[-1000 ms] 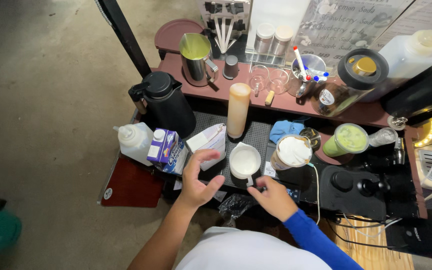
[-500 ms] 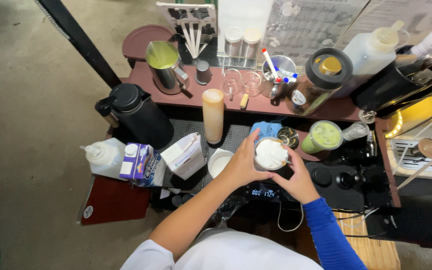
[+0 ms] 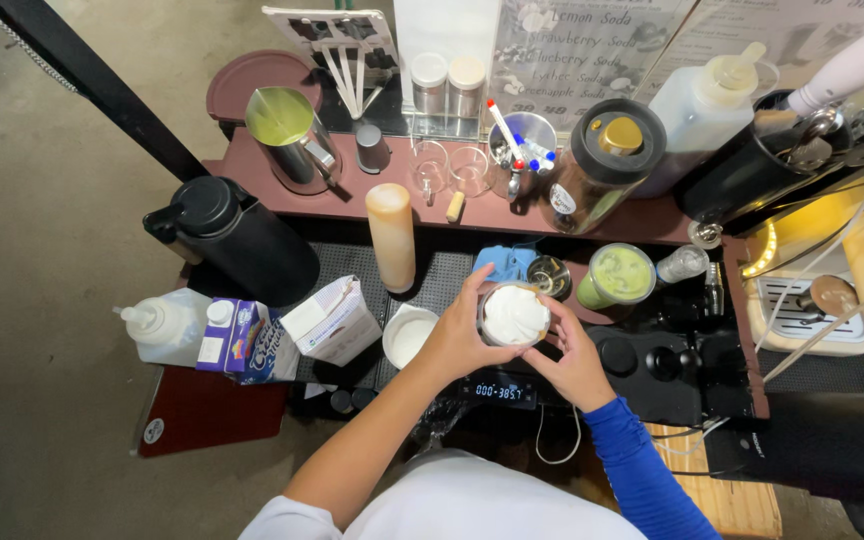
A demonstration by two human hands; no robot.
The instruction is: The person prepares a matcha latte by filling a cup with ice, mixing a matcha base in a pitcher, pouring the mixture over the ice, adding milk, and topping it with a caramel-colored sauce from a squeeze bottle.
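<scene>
both hands gripped cup: left hand (image 3: 457, 335), right hand (image 3: 574, 362), foam-topped cup (image 3: 514, 315) | foam on, unlidded | scale (image 3: 499, 391) just below

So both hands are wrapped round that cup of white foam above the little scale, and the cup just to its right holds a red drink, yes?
Not quite. The head view shows the left hand and right hand around the cup of white foam above the scale, but the cup to its right holds a pale green drink, not a red one.
</scene>
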